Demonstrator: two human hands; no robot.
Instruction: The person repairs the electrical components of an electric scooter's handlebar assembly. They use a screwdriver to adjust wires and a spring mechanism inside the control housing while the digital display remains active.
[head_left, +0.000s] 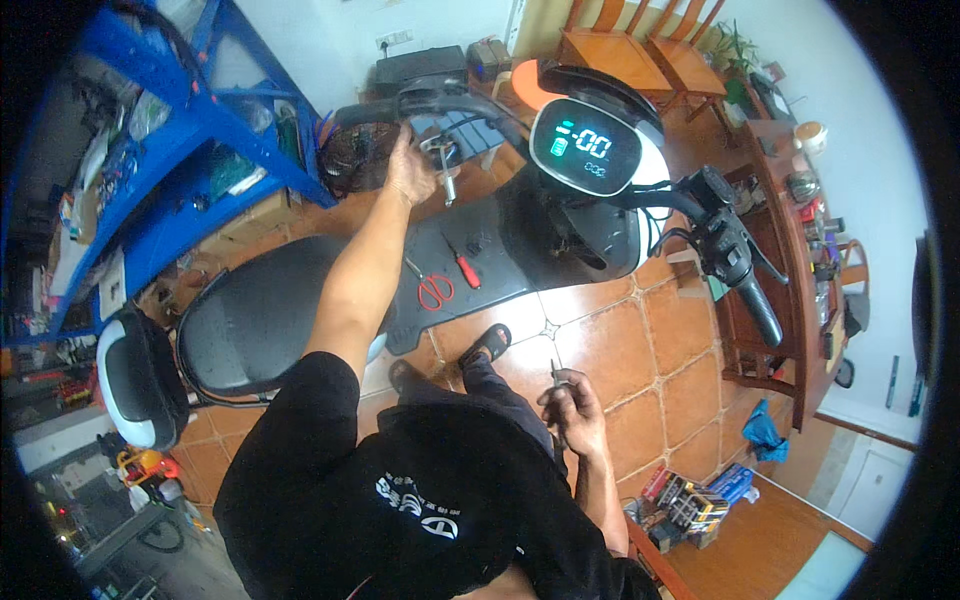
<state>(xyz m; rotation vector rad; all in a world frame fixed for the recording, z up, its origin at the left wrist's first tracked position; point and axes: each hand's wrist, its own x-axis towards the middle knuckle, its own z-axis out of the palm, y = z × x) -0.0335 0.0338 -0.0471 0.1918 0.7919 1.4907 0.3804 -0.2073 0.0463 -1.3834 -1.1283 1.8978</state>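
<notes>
An electric scooter stands crosswise before me, its display (585,148) lit. My left hand (408,172) is closed at the left handlebar (440,102), by the brake lever and a silver metal part (449,188) that hangs below; its fingertips are partly hidden. Low in front of my body, my right hand (572,408) is closed round a thin, dark, pointed tool (555,374), its tip upward; its exact kind is unclear. On the black footboard (500,262) lie red-handled scissors (434,291) and a red-handled screwdriver (466,270).
The black seat (255,310) is at left, beside a blue shelf frame (180,220). The right handlebar (745,275) juts toward a wooden cabinet (775,290). Boxes (690,508) and a blue bag (765,432) lie on the tiled floor at lower right. Wooden chairs (615,62) stand behind.
</notes>
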